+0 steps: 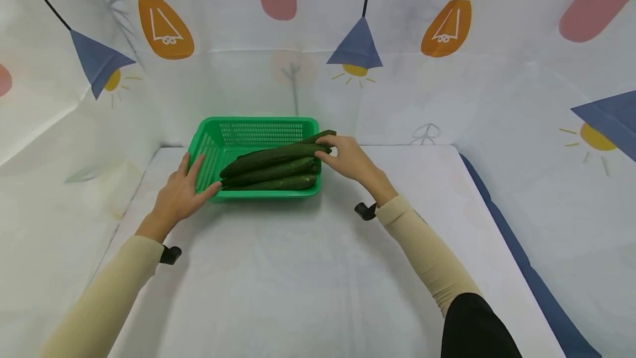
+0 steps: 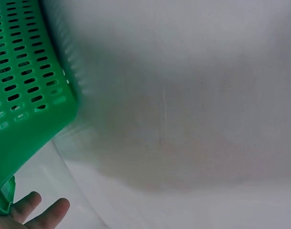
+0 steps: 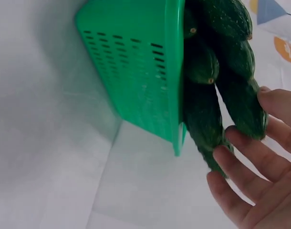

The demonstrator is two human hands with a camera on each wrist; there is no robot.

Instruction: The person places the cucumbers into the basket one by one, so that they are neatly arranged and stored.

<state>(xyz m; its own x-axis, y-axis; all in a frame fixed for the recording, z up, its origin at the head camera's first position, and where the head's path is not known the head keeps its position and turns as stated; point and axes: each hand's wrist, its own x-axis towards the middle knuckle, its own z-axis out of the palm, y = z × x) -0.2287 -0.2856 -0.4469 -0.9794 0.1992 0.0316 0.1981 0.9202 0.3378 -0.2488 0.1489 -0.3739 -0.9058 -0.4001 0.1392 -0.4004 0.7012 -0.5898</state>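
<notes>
Several dark green cucumbers (image 1: 268, 173) lie side by side in a green plastic basket (image 1: 263, 195), some stacked on others. At the basket's right end my right hand (image 1: 350, 159) pinches the tip of an upper cucumber (image 1: 278, 156) between thumb and fingers. The right wrist view shows that cucumber (image 3: 243, 109) between them, with the lower fingers spread beside other cucumber ends. My left hand (image 1: 181, 192) rests at the basket's front left corner, fingers extended along the left rim and thumb on the front one. Only a few fingertips (image 2: 50, 214) of it appear in the left wrist view.
The basket stands near the back of a white-covered table (image 1: 308, 280). Behind and beside it hang white sheets printed with lamps (image 1: 358, 43) and bulbs (image 1: 166, 29). Dark blue fabric (image 1: 517, 253) runs along the table's right edge.
</notes>
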